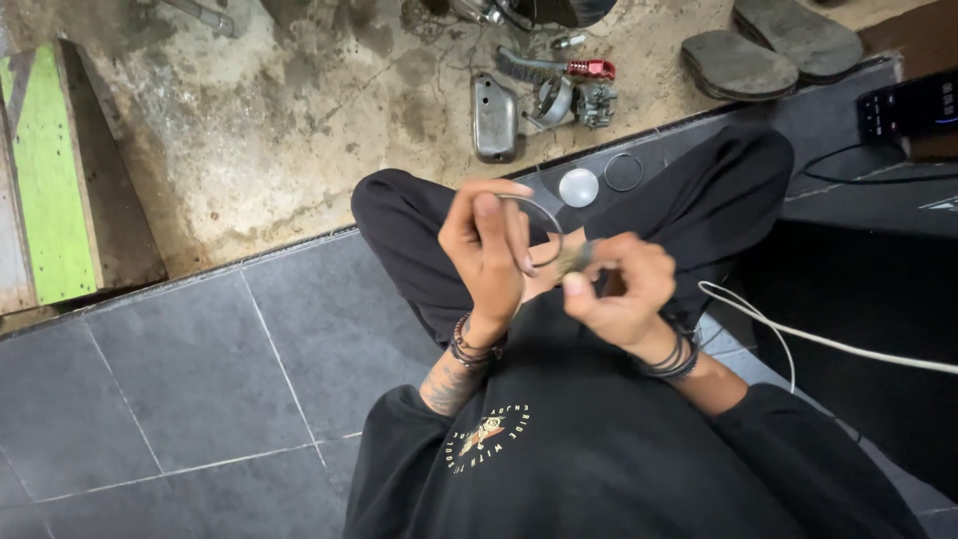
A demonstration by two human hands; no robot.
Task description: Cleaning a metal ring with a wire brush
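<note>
I sit cross-legged on dark grey floor tiles (200,359), in black trousers and a black shirt. My left hand (486,250) is raised in front of me and grips a thin metal ring (547,230) between thumb and fingers. My right hand (624,284) is just beside it, fingers pinched on a small dull-coloured piece (577,260) that touches the ring's lower edge. Both wrists carry dark bracelets.
A second thin ring (624,172) and a white round cap (578,187) lie on the tile past my knees. Metal engine parts (544,98) sit on stained concrete beyond. Two dark sandals (768,48) lie top right, a phone (913,105) far right, a white cable (828,341) at right, a green board (45,170) at left.
</note>
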